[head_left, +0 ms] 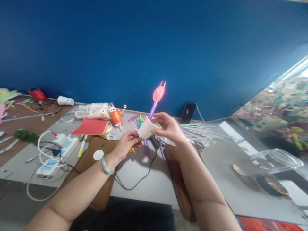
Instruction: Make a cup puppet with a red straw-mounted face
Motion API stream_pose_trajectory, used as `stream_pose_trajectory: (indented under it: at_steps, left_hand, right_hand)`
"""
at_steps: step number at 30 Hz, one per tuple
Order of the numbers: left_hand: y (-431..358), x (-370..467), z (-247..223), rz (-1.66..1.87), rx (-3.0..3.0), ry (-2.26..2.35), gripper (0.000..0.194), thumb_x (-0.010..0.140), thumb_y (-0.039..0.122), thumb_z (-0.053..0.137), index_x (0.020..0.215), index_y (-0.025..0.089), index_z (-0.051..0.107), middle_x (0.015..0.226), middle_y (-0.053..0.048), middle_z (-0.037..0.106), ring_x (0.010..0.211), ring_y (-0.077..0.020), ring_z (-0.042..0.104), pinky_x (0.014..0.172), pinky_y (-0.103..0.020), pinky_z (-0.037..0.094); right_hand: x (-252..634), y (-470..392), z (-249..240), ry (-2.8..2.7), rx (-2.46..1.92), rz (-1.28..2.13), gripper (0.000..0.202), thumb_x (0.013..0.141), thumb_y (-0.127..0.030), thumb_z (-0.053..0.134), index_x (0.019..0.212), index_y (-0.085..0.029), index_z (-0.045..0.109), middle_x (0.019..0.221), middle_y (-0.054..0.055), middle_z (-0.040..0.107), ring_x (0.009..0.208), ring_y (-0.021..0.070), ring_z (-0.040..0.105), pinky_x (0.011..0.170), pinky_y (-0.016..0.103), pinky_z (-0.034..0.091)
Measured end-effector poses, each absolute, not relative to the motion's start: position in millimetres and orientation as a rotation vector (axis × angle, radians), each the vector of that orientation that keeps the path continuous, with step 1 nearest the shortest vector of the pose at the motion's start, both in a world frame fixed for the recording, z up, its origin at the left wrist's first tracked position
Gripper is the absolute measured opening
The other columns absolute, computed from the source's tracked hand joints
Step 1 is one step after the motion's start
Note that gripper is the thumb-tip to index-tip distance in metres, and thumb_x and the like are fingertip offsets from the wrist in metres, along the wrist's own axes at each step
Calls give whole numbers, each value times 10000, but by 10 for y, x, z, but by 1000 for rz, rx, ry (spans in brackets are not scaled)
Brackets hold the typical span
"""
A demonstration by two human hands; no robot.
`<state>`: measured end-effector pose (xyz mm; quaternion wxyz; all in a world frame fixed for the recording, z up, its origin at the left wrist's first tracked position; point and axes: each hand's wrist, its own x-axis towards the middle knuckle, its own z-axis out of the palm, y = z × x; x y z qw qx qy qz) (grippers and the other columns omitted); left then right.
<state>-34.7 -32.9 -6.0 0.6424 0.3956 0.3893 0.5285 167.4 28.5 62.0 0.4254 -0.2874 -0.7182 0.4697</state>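
Observation:
My right hand [166,126] is closed around the rim side of a white paper cup [146,129], which is tilted over the table. A purple straw [152,110] rises from the cup's mouth and bears a glowing pinkish-red rabbit-shaped head [158,93] with two ears. At the cup's base, the fingers of my left hand [128,142] are pinched together; what lies between them is too small to make out. Just under those fingers shows a small yellow piece [132,150]. Purple straws [146,147] are visible on the table below the cup.
A red rabbit-headed cup figure [115,117] stands behind, beside stacked cups [91,110] and red paper [90,127]. Left is a power strip [57,157] with cables. Scissors [198,146], many straws [204,130], a dark phone-like slab [188,112] and a clear container [274,160] are right.

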Motion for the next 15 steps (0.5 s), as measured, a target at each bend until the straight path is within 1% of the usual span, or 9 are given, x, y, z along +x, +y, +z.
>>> stream_pose_trajectory:
  at_steps: [4,7,9,11,13,15]
  left_hand:
    - [-334,-367,-31,1146,1011,877,247,748,307,741,856,145,589,774,-15,643,675,-118,626,679,-260,512]
    - [-341,-374,-17,1115,1118,888,157,783,268,683,836,151,592,746,-1,608,687,-120,605,674,-255,488]
    - [-339,-370,-30,1130,1177,886,130,796,244,665,856,153,595,761,1,596,717,-120,589,692,-251,476]
    - [-322,-357,-69,1182,1221,875,177,797,242,674,933,154,604,821,-7,604,775,-126,580,726,-250,471]
    - [-290,-341,-129,1243,1255,861,280,792,265,698,1029,159,591,912,-28,623,855,-145,589,768,-261,473]
    - [-249,-330,-195,1289,1277,861,357,786,296,716,1081,160,567,987,-56,635,909,-169,602,792,-279,481]
  right_hand:
    - [1650,245,641,-1849,-709,1118,592,659,-290,869,1164,-198,575,971,68,737,954,222,708,833,356,568]
    - [1605,208,628,-1909,-758,969,581,667,-287,857,1170,-197,580,975,66,734,954,227,709,872,378,555]
    - [1569,178,608,-1951,-786,851,573,675,-295,846,1176,-199,585,980,63,731,943,225,709,884,384,546]
    - [1531,142,590,-1980,-812,745,568,690,-304,830,1193,-205,585,963,53,732,922,221,709,865,378,544]
    - [1492,98,577,-2000,-849,659,569,700,-311,818,1208,-211,583,939,44,734,887,215,707,810,358,544]
    - [1452,52,567,-2010,-890,588,564,700,-314,815,1206,-218,586,925,38,739,844,206,701,749,334,534]
